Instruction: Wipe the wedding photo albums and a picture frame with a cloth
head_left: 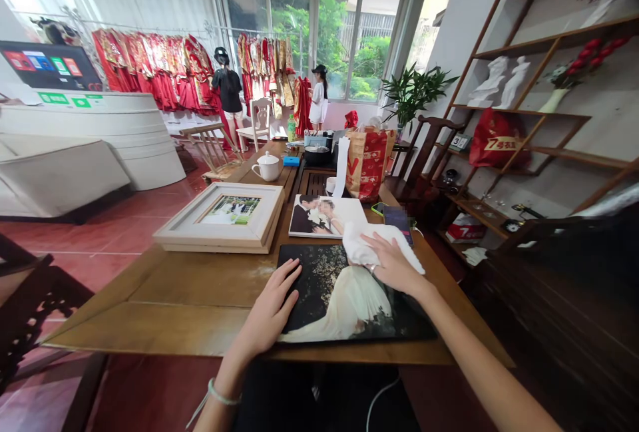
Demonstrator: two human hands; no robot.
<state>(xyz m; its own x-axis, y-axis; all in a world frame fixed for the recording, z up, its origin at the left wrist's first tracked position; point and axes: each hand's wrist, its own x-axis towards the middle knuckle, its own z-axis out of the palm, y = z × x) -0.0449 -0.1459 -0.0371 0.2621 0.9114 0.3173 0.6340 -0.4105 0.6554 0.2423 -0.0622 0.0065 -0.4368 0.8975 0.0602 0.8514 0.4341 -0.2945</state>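
Note:
A dark photo panel (312, 305) with a pale wedding dress printed on it lies flat near the table's front edge. My left hand (272, 305) rests on its left edge, fingers stretched out and holding nothing. On the panel's upper right, my right hand (392, 262) lies over a white cloth (359, 235) and presses it down with the fingers spread on top. The cloth covers that corner and overlaps a wedding photo board (324, 214) just behind. To the left is a stack of pale frames (182, 222), the top one holding a small outdoor picture.
Behind the boards stand a red-patterned paper bag (372, 162), a white lidded cup (267, 167) and a dark pot (318, 154). Two phones lie at the right; the larger phone (398, 220) touches the cloth. Two people stand by red costumes on racks. Wooden shelves (539, 112) line the right side.

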